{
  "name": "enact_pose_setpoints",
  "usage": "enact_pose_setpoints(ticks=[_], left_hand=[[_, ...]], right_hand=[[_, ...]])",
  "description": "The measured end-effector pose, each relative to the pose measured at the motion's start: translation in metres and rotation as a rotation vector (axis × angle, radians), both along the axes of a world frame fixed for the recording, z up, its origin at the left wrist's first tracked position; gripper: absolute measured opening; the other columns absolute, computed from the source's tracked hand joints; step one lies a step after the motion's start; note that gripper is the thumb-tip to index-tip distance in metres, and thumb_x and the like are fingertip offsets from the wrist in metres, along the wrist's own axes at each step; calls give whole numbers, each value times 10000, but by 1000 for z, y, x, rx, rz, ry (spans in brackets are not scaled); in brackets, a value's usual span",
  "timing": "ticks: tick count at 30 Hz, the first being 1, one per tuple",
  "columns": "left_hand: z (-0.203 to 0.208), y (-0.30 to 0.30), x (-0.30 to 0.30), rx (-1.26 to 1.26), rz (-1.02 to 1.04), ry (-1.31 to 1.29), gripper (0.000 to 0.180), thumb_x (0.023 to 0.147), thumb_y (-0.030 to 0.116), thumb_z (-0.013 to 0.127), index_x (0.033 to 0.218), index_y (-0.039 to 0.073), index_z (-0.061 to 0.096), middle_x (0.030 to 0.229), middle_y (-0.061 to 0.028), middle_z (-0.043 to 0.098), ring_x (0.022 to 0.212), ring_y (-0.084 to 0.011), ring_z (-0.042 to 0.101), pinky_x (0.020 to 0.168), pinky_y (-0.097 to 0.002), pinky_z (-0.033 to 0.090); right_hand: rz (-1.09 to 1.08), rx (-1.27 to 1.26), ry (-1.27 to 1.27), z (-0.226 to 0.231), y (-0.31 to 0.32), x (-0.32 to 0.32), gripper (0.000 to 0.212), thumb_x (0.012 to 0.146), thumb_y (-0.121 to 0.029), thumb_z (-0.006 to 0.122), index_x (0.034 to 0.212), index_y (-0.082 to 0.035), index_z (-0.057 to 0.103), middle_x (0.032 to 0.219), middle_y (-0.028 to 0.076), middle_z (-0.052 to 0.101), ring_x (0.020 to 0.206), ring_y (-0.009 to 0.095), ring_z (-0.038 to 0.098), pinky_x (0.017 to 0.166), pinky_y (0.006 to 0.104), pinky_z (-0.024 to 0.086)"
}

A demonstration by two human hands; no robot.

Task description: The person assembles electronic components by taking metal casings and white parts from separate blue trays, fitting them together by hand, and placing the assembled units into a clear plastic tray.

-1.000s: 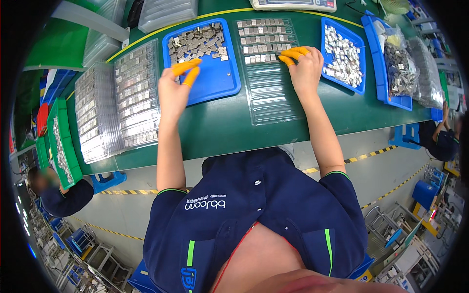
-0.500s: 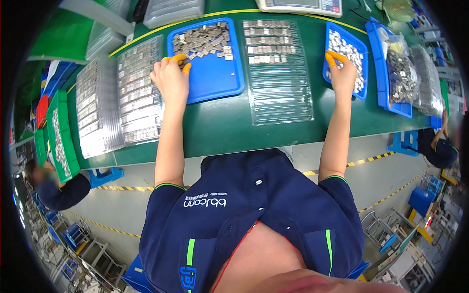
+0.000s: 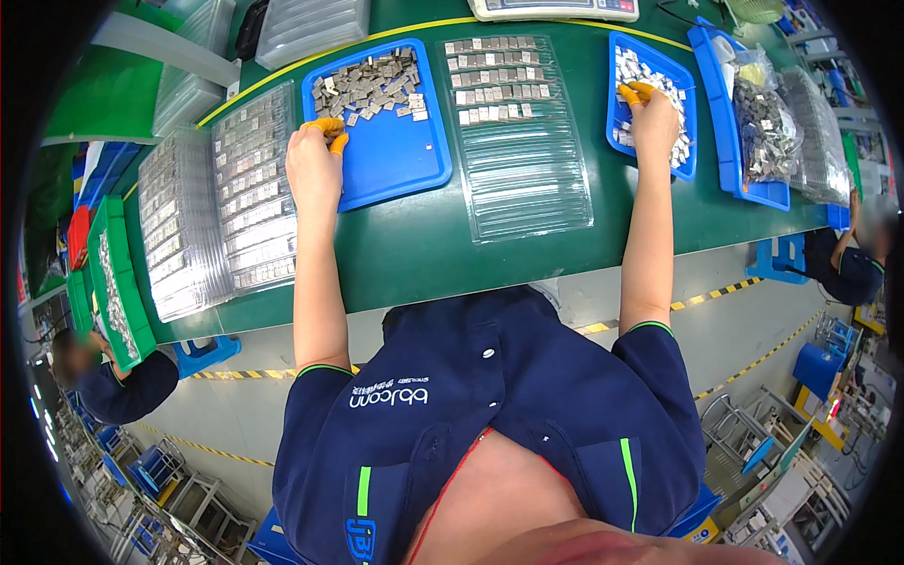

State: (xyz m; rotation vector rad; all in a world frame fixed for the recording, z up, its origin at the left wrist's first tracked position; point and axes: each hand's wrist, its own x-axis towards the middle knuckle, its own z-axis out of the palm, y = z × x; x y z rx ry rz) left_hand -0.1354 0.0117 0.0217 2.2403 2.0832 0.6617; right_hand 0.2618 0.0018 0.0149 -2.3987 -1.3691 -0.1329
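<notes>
My left hand [image 3: 314, 174], with yellow finger covers on thumb and forefinger, is over the left rim of a shallow blue tray [image 3: 395, 174]. Its fingertips are bent together; what they hold is hidden. Small flat grey metal pieces [image 3: 369, 83] lie loose at the tray's far end. My right hand [image 3: 656, 130], also with yellow fingertips, reaches into a smaller blue tray [image 3: 691, 141] of small white pieces [image 3: 629, 66]. Its fingers pinch together, contents too small to make out. Between the hands lies a clear slotted tray [image 3: 532, 188], its far rows holding metal pieces [image 3: 496, 77].
Stacked clear trays filled with pieces [image 3: 252, 188] stand at the left. At the right a blue bin [image 3: 774, 196] holds bagged parts, beside more clear trays [image 3: 812, 141]. A scale [image 3: 556, 9] sits at the back. A green bin [image 3: 139, 330] is far left; people sit at both sides.
The whole view has shifted slightly. My right hand has moved a little farther into the white pieces, its fingertips closer together. My left hand stays by its tray's left rim.
</notes>
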Motion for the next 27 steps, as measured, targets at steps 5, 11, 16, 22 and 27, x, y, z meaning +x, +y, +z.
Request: enact_pose_setpoints(ticks=[5,11,16,22,27], left_hand=[[-7,2,-5,62,-19,96,174,668,92,667,818,18,616,822,-124,560,808,-290,531,730,-372,431],[-3,0,-3,21,-55,-23,192,656,103,683,811,12,615,796,-125,554,794,-295,532,714,-375,429],[10,-2,4,-202,107,-207,210,669,74,686,846,-10,611,812,-137,610,711,-244,598,644,-319,473],[16,-12,11,-347,-113,-1320,297,739,-13,627,1025,-71,565,912,-146,614,814,-213,618,704,-263,509],[27,-35,51,-510,-123,-1590,289,757,14,617,1027,-69,559,946,-153,606,819,-222,622,696,-250,516]], right_hand=[[11,-13,-69,-9,5,8,204,723,-172,637,922,-136,665,829,135,632,760,291,610,683,373,478],[95,76,-94,-10,19,18,229,715,-130,633,933,-61,643,892,165,608,818,305,585,737,394,463],[238,105,-119,-17,29,19,209,707,-89,621,908,-35,642,891,186,599,847,317,566,764,387,453],[185,242,-190,-7,20,19,197,720,-92,618,913,-73,652,778,155,618,718,296,594,662,358,477],[329,546,345,43,-16,-61,178,744,-83,641,921,-65,649,763,111,644,654,203,628,618,253,484]])
